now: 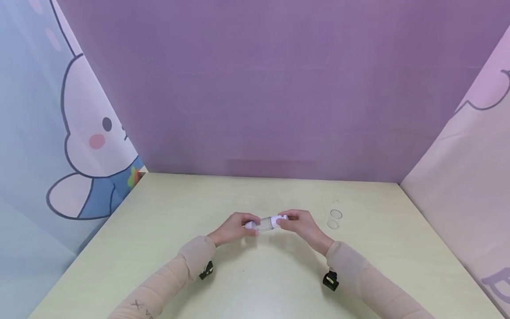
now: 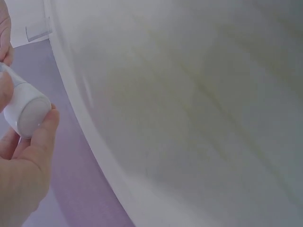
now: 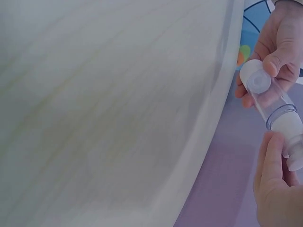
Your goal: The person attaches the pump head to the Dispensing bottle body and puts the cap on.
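Note:
A clear pump bottle (image 1: 264,224) with a white base and a white pump top is held tilted above the table, between both hands. My left hand (image 1: 236,228) grips the white base (image 3: 251,73), thumb on one side and fingers on the other. The flat end of that base (image 2: 35,117) faces the left wrist camera. My right hand (image 1: 302,224) pinches the white pump top (image 3: 288,125) at the bottle's other end. A dark ring line shows where the clear body meets the white collar. Part of the pump top is hidden behind the right fingers.
To the right of the hands, a clear, see-through cap (image 1: 334,219) lies on the pale table (image 1: 255,283). A purple wall (image 1: 271,88) closes off the back. Printed cloth panels stand left (image 1: 36,133) and right (image 1: 466,177).

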Available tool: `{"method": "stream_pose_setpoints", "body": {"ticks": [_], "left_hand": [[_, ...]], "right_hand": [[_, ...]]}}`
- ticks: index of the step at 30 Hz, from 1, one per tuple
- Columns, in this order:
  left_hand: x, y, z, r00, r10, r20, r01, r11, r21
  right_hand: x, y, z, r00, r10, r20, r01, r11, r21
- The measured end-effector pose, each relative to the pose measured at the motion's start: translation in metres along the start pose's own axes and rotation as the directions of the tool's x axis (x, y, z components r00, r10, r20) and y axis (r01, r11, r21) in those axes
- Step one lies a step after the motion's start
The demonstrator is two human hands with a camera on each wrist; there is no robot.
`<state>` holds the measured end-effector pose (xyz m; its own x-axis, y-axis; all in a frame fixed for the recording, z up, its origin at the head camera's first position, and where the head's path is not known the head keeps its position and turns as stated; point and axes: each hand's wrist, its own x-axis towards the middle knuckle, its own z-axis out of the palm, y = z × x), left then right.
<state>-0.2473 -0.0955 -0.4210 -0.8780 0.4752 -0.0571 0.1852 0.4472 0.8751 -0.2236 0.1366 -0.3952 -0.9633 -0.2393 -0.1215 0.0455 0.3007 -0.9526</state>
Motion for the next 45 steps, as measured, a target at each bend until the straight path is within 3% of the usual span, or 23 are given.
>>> {"method": "stream_pose_setpoints", "body": {"ticks": [8, 14, 24, 45], "left_hand": [[-0.001, 0.0028, 0.0009, 1.0, 0.009, 0.008, -0.009, 1.0, 0.004], [-0.0007, 0.0042, 0.0011, 1.0, 0.016, 0.012, -0.016, 1.0, -0.012], [-0.0014, 0.0026, 0.001, 1.0, 0.013, 0.005, -0.013, 1.0, -0.01], [0.002, 0.0051, 0.0004, 1.0, 0.005, 0.025, -0.005, 1.0, 0.0]], "right_hand": [[0.0009, 0.0024, -0.001, 1.0, 0.013, 0.001, -0.013, 0.999, 0.039], [-0.0005, 0.001, -0.0015, 0.999, -0.035, -0.026, 0.036, 0.999, 0.029], [-0.0009, 0.0004, -0.001, 0.996, -0.092, 0.017, 0.091, 0.994, 0.056], [0.0007, 0.0014, -0.0032, 0.999, -0.044, -0.007, 0.045, 0.998, 0.036]]}}
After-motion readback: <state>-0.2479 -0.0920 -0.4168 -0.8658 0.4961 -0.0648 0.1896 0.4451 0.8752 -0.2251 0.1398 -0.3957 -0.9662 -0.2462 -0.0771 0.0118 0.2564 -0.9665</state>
